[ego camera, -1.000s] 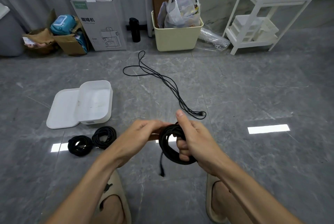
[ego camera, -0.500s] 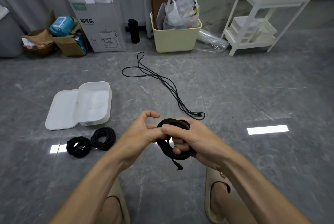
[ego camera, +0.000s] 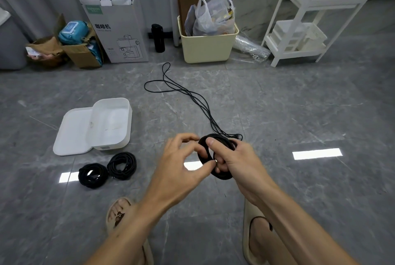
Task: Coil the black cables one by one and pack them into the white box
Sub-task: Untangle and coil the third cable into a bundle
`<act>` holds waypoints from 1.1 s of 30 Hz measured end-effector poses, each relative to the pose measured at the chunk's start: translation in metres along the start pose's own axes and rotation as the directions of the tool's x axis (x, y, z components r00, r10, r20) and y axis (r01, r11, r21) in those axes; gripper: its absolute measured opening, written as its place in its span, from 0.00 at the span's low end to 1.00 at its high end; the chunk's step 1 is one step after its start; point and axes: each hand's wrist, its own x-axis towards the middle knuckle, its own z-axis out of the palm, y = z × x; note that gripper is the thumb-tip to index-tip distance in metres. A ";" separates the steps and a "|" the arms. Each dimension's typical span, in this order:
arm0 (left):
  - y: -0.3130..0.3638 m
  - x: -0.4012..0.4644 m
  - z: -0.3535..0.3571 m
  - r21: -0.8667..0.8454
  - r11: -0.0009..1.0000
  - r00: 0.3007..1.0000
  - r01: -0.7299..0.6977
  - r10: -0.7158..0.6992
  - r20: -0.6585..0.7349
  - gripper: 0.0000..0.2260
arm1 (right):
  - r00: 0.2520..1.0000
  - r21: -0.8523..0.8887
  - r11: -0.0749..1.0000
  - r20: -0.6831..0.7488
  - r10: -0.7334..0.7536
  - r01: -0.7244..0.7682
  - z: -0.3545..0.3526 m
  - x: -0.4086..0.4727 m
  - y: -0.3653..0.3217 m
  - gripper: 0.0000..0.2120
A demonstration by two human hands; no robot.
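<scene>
My right hand (ego camera: pixel 233 159) grips a coiled black cable (ego camera: pixel 222 174) in front of me, thumb over the top of the coil and fingers through its middle. My left hand (ego camera: pixel 181 164) is just left of it, its thumb and fingertips curled toward the coil's edge; whether it pinches a strand is unclear. Two finished coils (ego camera: pixel 93 175) (ego camera: pixel 121 165) lie on the floor to the left. Behind them stands the open white box (ego camera: pixel 126 134) with its lid (ego camera: pixel 70 132) beside it. One uncoiled black cable (ego camera: pixel 192 98) stretches across the floor ahead.
Along the far wall stand a cardboard appliance box (ego camera: pixel 116 25), a cream bin with bags (ego camera: pixel 207 44), a black bottle (ego camera: pixel 157 38), a brown carton (ego camera: pixel 81 55) and a white shelf rack (ego camera: pixel 307 18). My feet in beige slippers (ego camera: pixel 254 241) are below.
The dangling cable end has been tucked in and no longer hangs below the coil. Both hands rose slightly with the coil, and my left fingers have loosened.
</scene>
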 end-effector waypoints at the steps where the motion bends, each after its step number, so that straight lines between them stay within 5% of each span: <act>1: -0.001 -0.001 0.004 0.054 0.998 1.000 -0.014 0.015 -0.008 0.04 | 1.000 0.003 1.000 -0.014 -0.006 0.007 0.002 -0.001 0.001 0.11; 11: 0.006 0.002 0.010 -0.165 0.963 0.976 0.211 -0.198 0.090 0.11 | 0.999 -0.114 0.992 0.009 -0.048 0.049 -0.001 0.001 -0.001 0.12; 17: 0.015 0.007 0.001 -0.487 0.749 0.893 0.449 -0.394 0.217 0.12 | 0.999 -0.190 0.981 0.012 -0.036 0.037 -0.007 0.006 0.003 0.17; 21: 0.015 0.010 -0.009 -0.452 0.719 0.849 0.528 -0.427 0.312 0.21 | 0.999 -0.222 0.975 0.024 -0.022 0.027 -0.005 0.006 0.005 0.14; 27: 0.015 0.012 -0.016 -0.425 0.719 0.834 0.550 -0.438 0.336 0.15 | 0.999 -0.269 0.962 -0.004 -0.048 0.045 -0.005 0.008 0.009 0.13; 33: 0.015 0.015 -0.020 -0.579 0.559 0.802 0.593 -0.474 0.363 0.14 | 0.999 -0.339 0.940 -0.026 -0.048 0.037 -0.008 0.009 0.010 0.18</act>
